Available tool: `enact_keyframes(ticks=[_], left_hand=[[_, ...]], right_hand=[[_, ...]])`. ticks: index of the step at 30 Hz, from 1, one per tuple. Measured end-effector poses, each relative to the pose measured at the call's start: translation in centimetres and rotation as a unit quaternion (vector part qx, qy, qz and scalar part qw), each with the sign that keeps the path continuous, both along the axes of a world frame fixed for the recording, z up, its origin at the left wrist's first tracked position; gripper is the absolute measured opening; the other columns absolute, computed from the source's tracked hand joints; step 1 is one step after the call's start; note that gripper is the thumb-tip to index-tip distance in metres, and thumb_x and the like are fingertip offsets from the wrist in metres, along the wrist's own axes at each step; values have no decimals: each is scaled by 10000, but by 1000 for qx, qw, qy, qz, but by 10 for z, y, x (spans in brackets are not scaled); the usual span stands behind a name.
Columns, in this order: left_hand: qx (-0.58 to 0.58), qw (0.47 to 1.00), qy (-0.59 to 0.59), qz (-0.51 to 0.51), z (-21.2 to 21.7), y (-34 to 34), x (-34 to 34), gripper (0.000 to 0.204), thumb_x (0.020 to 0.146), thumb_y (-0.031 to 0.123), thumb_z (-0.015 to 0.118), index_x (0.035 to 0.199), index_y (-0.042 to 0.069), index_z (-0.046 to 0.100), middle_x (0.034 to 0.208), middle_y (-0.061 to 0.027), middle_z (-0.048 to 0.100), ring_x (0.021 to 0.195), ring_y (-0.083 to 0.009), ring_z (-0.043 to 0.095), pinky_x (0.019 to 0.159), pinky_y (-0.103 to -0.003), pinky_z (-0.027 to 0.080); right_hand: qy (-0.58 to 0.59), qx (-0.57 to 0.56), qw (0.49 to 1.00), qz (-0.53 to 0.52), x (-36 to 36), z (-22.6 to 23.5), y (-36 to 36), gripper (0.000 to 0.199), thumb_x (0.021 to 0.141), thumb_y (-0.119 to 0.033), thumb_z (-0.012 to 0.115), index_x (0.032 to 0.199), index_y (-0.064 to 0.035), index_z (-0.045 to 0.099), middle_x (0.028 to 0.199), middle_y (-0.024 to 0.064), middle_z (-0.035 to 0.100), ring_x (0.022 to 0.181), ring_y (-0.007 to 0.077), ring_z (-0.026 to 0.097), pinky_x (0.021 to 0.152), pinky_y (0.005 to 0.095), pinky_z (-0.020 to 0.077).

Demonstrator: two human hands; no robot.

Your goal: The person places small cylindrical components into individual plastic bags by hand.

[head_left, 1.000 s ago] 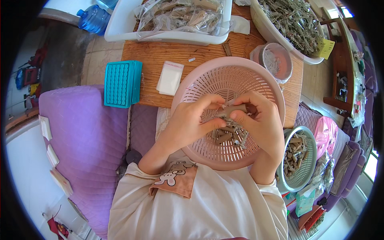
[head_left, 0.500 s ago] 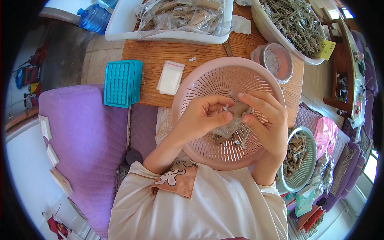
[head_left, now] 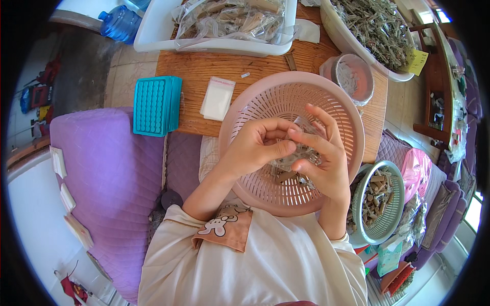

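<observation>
Over the pink slotted basket (head_left: 240, 115), both my hands are close together. My left hand (head_left: 260, 145) is closed, thumb against fingers, on a clear plastic bag (head_left: 280, 164) that hangs below it. My right hand (head_left: 324, 158) faces it with thumb and fingers apart. Its index fingertip is at the left fingertips, partly covering the bag. I see no brown piece between the right fingers. In the basket under my hands lie brown woody pieces (head_left: 286, 176) and small clear-wrapped bits, partly hidden.
A turquoise tray with round cells (head_left: 152, 107) and flat clear bags (head_left: 217, 99) sit left of the basket. A white bin (head_left: 214, 48) of bagged pieces, a tub of thin wrapped sticks (head_left: 372, 30) and a round container (head_left: 352, 81) stand beyond. A green basket (head_left: 397, 204) is at right.
The brown piece that was between my hands no longer shows there. My right hand has shifted left, its fingers now spread wider. My left hand has stayed nearly in place.
</observation>
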State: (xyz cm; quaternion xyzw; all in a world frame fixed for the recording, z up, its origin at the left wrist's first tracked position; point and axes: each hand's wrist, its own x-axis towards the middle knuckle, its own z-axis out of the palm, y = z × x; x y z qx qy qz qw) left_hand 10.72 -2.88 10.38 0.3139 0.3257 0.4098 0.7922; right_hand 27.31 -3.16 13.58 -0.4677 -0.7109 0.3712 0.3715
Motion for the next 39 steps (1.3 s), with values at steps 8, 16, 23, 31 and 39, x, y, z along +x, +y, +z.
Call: enact_keyframes(ticks=[8,16,23,31,39], left_hand=[[22,999,1,-29,4,-1,6,309,817,118,600,1064,-45,513,944,-74,599,863,-94,568,726,-206,465],[84,994,15,74,3,-3,8,302,850,179,559,1080,-12,511,935,-48,591,803,-66,543,679,-180,444],[237,896,325,189,15,-6,7,414,713,239,699,1062,64,563,1054,-67,565,684,-61,555,569,-184,451],[501,705,461,200,27,-6,2,293,647,26,632,934,83,625,1107,-82,552,622,-145,604,489,-240,486],[507,662,524,172,21,1,0,179,659,48,641,835,64,611,920,-14,612,591,-147,595,516,-254,487]], right_hand=[[162,-181,970,-34,5,-20,-7,223,638,-17,694,856,-55,669,1170,124,473,1050,228,491,871,343,403],[334,-197,921,-32,2,-19,-10,676,767,-266,661,1284,6,320,1013,83,570,916,116,535,787,251,435],[244,-274,926,-86,-9,-7,-6,336,849,-147,561,1138,18,513,808,15,597,759,61,535,679,193,440],[243,-240,940,-8,-15,-7,-7,260,834,-53,540,1082,17,504,860,72,624,785,107,578,674,231,460],[-47,-63,997,-8,-21,-3,-4,263,738,12,546,999,-10,559,731,125,579,676,283,547,602,354,448]])
